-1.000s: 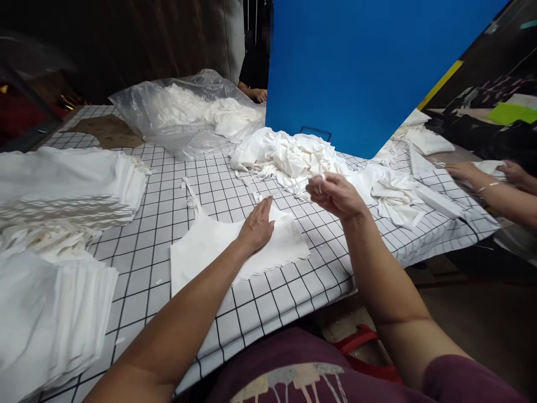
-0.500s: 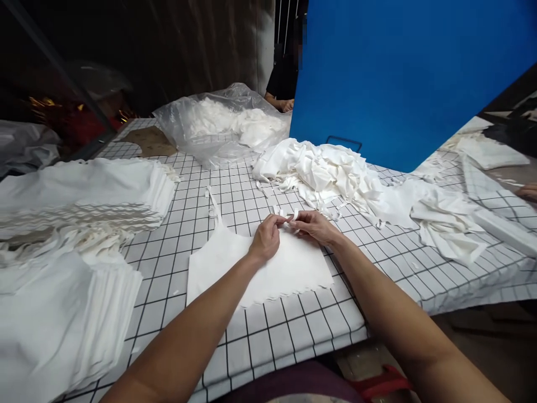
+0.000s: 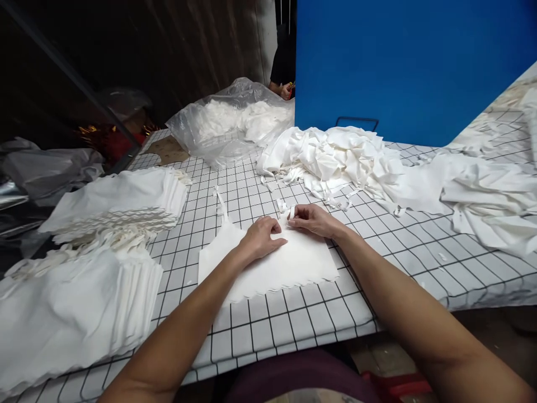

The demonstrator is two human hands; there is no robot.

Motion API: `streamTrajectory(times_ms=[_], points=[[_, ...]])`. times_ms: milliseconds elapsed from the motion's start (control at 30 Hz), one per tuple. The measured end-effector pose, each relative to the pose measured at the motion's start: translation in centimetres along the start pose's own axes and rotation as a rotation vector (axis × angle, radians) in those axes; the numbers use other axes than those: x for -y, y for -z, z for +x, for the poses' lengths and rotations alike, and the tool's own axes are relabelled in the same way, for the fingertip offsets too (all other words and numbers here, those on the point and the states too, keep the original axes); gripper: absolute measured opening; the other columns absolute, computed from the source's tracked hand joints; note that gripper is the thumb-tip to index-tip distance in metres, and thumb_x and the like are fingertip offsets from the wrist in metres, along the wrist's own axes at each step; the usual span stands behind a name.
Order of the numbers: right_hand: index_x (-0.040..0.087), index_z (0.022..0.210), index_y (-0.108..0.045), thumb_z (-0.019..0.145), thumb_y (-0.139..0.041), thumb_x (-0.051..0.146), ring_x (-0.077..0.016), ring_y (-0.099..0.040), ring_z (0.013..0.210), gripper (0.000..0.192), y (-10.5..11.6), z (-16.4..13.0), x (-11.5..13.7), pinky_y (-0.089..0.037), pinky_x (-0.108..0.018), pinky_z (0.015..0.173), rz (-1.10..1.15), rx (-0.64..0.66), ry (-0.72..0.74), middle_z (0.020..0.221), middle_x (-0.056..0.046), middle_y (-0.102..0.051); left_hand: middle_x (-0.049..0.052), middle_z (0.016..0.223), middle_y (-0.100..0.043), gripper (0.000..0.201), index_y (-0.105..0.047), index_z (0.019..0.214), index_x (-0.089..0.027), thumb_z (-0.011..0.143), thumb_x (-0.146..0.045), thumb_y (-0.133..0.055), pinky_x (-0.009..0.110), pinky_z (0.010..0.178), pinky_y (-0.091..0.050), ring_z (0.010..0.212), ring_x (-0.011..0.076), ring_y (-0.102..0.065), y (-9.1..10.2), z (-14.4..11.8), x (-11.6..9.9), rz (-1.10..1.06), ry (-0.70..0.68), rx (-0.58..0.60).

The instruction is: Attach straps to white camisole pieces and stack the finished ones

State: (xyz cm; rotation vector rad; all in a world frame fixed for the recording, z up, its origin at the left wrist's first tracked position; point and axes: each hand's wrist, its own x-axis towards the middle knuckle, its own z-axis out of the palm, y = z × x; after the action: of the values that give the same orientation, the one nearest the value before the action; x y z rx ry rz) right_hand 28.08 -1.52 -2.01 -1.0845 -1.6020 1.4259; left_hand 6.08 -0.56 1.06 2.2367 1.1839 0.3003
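A flat white cloth piece (image 3: 268, 263) with a wavy lower edge lay on the checked surface (image 3: 293, 319), close to its near edge. The left hand (image 3: 260, 238) rested on top of the cloth, its fingers curled loosely and pressing down, not gripping anything I could see. The right hand (image 3: 312, 219) sat just beside it at the cloth's far edge, its fingers pinched closed on a small white strap (image 3: 290, 211). A second thin strap (image 3: 221, 202) ran up from the cloth's far left corner.

Two stacks of folded white pieces (image 3: 96, 263) sat by the left edge. A loose heap of white cloth (image 3: 335, 159) lay toward the far edge, next to a clear plastic bag (image 3: 226, 126) and a blue board (image 3: 403, 67). Another person's hand (image 3: 286, 89) showed behind the bag.
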Motion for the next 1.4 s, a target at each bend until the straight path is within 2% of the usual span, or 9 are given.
streamTrajectory(times_ms=[167,333,500,667,967,1200,1400], points=[[0.016,0.085,-0.058,0.087,-0.068,0.043,-0.0103,-0.043,0.065,0.029,-0.1,-0.1,-0.1,-0.033,-0.025,0.06,-0.138,0.068,0.055,0.072,0.003,-0.052,0.004,0.095,-0.067,0.015,-0.065,0.082,-0.019,0.078,-0.031,-0.072,0.037,0.086,-0.051,0.098,0.0229,-0.06,-0.9,-0.3,0.1,-0.1,0.066,-0.058],[0.017,0.083,-0.056,0.087,-0.068,0.039,-0.0108,-0.041,0.065,0.026,0.0,-0.1,-0.2,-0.033,-0.025,0.059,-0.22,0.104,0.116,0.072,0.003,-0.048,0.003,0.091,-0.068,0.01,-0.067,0.079,-0.02,0.079,-0.029,-0.072,0.034,0.092,-0.051,0.1,0.0203,-0.06,-1.7,-0.4,0.5,-0.233,0.041,-0.137],[0.017,0.082,-0.055,0.09,-0.065,0.042,-0.0109,-0.039,0.064,0.028,0.1,-0.1,-0.2,-0.031,-0.025,0.058,-0.291,0.13,0.127,0.071,0.004,-0.046,0.003,0.089,-0.068,0.009,-0.069,0.078,-0.021,0.078,-0.029,-0.072,0.033,0.09,-0.051,0.098,0.0197,-0.059,-1.8,-0.3,1.0,-0.266,0.017,-0.126],[0.017,0.083,-0.056,0.09,-0.064,0.04,-0.0111,-0.04,0.065,0.026,0.1,0.1,-0.3,-0.032,-0.025,0.06,-0.29,0.093,0.175,0.074,0.003,-0.048,0.003,0.09,-0.069,0.008,-0.07,0.078,-0.021,0.079,-0.029,-0.071,0.033,0.089,-0.049,0.099,0.02,-0.057,-1.6,-0.2,1.1,-0.251,-0.006,-0.117],[0.017,0.081,-0.055,0.091,-0.064,0.038,-0.0102,-0.04,0.063,0.025,-0.1,-0.3,0.6,-0.032,-0.024,0.058,-0.351,0.115,0.138,0.07,0.004,-0.046,0.003,0.089,-0.071,0.008,-0.068,0.074,-0.02,0.08,-0.025,-0.071,0.036,0.093,-0.046,0.099,0.0205,-0.057,-1.5,-0.1,0.8,-0.23,0.001,-0.095],[0.016,0.081,-0.057,0.089,-0.064,0.033,-0.0113,-0.043,0.064,0.02,-0.6,-0.1,0.5,-0.033,-0.025,0.059,-0.389,0.049,0.152,0.071,0.002,-0.053,0.002,0.091,-0.071,0.011,-0.067,0.073,-0.02,0.08,-0.027,-0.071,0.037,0.095,-0.044,0.098,0.0204,-0.056,-1.2,0.0,0.6,-0.205,0.011,-0.07],[0.018,0.08,-0.055,0.088,-0.063,0.028,-0.011,-0.044,0.062,0.015,-0.8,-0.4,1.0,-0.035,-0.025,0.059,-0.463,0.02,0.186,0.07,0.002,-0.053,0.002,0.093,-0.071,0.009,-0.067,0.074,-0.02,0.08,-0.025,-0.071,0.038,0.095,-0.044,0.102,0.0215,-0.056,-1.0,-0.1,0.4,-0.197,0.023,-0.057]])
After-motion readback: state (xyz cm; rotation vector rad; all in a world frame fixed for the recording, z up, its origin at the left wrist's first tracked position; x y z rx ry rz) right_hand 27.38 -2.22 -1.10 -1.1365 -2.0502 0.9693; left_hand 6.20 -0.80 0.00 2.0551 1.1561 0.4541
